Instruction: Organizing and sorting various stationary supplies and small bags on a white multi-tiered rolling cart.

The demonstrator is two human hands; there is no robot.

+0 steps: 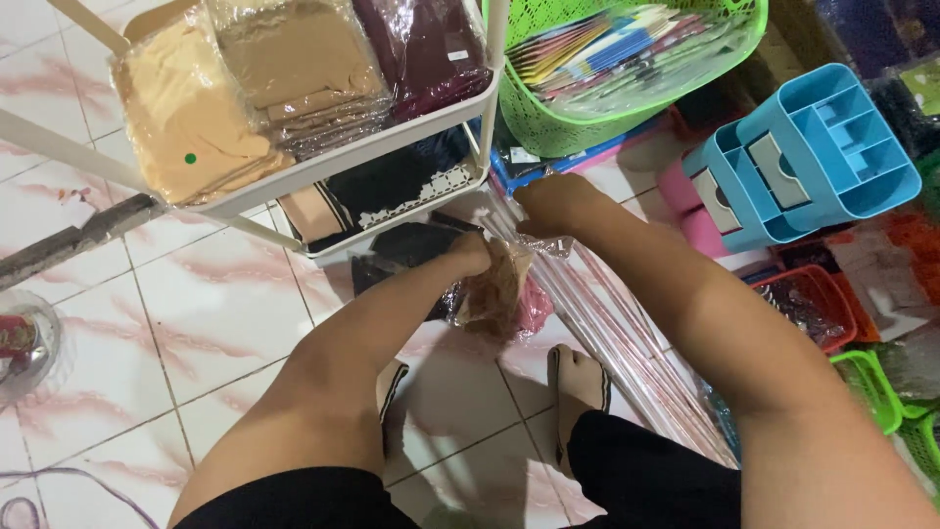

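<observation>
Left hand: grip closed on a clear plastic bag of tan cloth.
Right hand: pinches the bag's top edge.
Handling: light, soft, slippery film; likely best held at the edges.

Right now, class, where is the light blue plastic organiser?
In the head view the light blue organiser sits upper right, beside the green basket, beyond the right hand.

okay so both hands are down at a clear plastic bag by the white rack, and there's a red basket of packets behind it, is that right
Not quite: the basket is green, not red, as the head view shows. Both the left hand and the right hand are at the clear plastic bag by the white rack.
</observation>
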